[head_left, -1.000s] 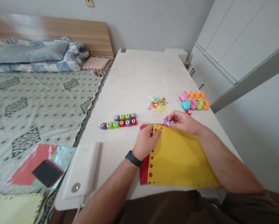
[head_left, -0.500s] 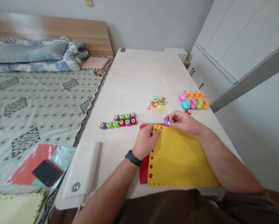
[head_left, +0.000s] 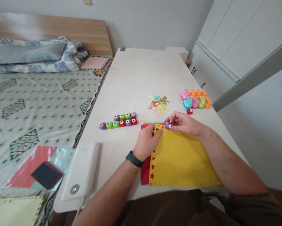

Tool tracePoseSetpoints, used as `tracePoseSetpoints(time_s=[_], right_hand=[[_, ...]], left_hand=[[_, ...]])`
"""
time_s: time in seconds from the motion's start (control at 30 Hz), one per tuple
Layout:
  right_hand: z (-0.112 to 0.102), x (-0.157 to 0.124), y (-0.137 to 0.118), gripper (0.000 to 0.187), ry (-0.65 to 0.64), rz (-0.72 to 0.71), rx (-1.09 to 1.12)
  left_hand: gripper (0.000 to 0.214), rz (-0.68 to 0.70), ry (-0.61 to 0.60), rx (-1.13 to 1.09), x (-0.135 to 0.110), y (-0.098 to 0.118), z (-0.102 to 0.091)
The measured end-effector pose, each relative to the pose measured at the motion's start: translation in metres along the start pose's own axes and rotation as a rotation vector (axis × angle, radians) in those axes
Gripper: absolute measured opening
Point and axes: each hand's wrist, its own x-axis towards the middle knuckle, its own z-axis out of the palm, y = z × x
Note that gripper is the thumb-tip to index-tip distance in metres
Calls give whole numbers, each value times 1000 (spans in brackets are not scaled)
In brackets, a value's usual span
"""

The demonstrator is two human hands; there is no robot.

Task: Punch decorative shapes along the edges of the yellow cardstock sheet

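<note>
A yellow paper sheet with punched shapes along its left, top and bottom edges lies on a red sheet near the table's front edge. My left hand pinches the yellow sheet's top left corner, fingers closed on it. My right hand grips a small purple paper punch set on the sheet's top edge.
On the white table lie a row of small purple, green and red punches, a heap of coloured paper cut-outs, several larger pastel punches and a small red punch. A white device lies front left. A bed stands to the left.
Both hands stay almost still on the yellow sheet's top edge. The view has shifted slightly.
</note>
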Motion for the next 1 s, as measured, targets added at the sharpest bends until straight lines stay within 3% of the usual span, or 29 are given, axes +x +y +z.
tracePoseSetpoints(time_s=[0.37, 0.73, 1.0], right_hand=[[4, -2, -2, 30, 6, -12, -22], [3, -3, 3, 29, -5, -59, 22], [4, -5, -3, 21, -13, -56, -14]], left_hand=[[26, 0, -6, -24, 0, -3, 2], [33, -162, -72, -422, -2, 8, 8], [30, -189, -28, -448, -4, 15, 9]])
